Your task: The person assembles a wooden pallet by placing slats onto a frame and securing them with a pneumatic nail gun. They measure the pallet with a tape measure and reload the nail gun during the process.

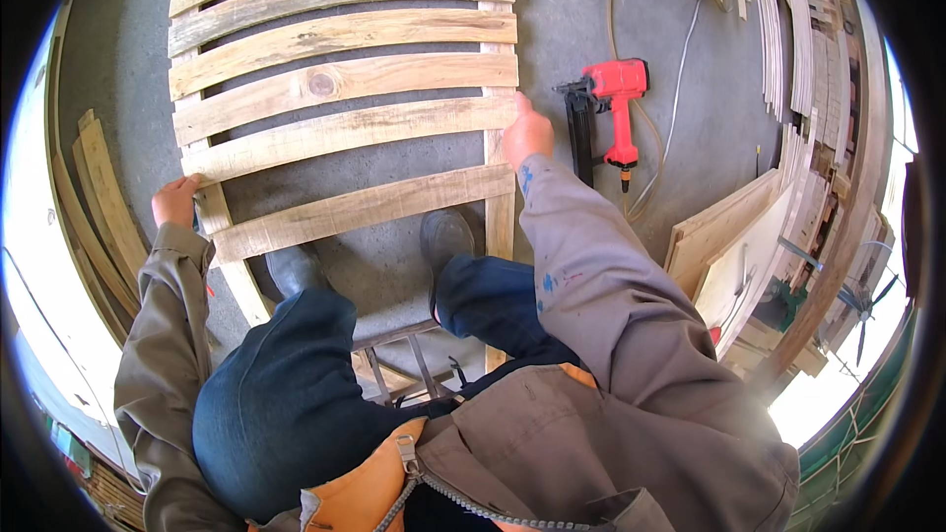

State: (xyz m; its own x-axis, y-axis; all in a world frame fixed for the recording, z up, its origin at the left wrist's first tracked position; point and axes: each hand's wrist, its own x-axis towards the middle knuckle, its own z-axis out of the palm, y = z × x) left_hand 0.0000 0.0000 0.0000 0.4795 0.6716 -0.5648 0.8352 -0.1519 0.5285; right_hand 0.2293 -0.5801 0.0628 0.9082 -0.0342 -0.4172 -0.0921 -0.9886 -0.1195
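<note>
A slatted wooden frame lies before me, with several pale slats across two long side rails. My left hand is closed on the left end of a wooden slat, thumb on top at the corner. At the same slat's right end, my right hand is closed with its thumb up along the edge; its other fingers are mostly hidden. Nearer to me, a separate slat crosses the rails slightly askew, leaving a wider gap. A red nail gun with a black magazine lies right of my right hand.
An air hose and a white cord run over the concrete floor. Boards lean at the left. Plywood pieces and stacked strips line the right. My boots stand between the rails.
</note>
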